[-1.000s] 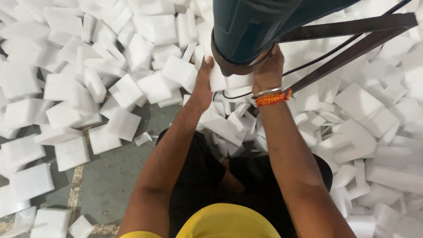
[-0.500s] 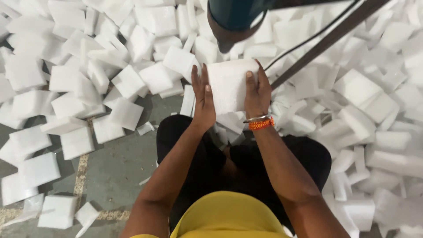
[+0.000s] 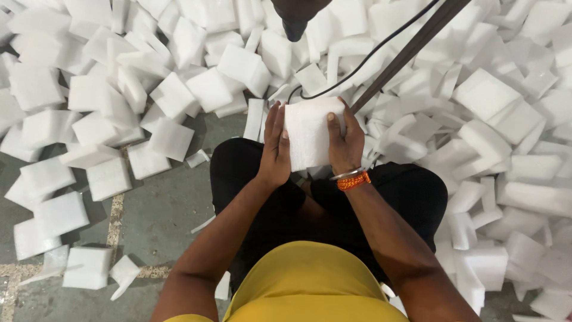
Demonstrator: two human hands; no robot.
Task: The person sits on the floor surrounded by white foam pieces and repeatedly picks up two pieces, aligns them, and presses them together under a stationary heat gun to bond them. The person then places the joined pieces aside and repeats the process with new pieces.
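Observation:
I hold a white foam block (image 3: pixel 311 134) upright between both hands, above my crossed legs in black trousers. My left hand (image 3: pixel 274 149) presses flat against its left side, fingers straight. My right hand (image 3: pixel 345 143) grips its right edge, thumb on the front face; an orange band and a metal bangle circle that wrist. A dark machine part (image 3: pixel 296 16) hangs at the top edge, above and beyond the block.
Several loose white foam blocks (image 3: pixel 179 95) cover the grey floor ahead, left and right. A dark brown strap or bar (image 3: pixel 411 48) and a black cable (image 3: pixel 357 68) run diagonally from the top right toward the block. Bare floor (image 3: pixel 161 214) lies at my left.
Both hands came down from the dark machine overhead, drawing the foam block toward my lap. The machine now sits nearly out of view at the top.

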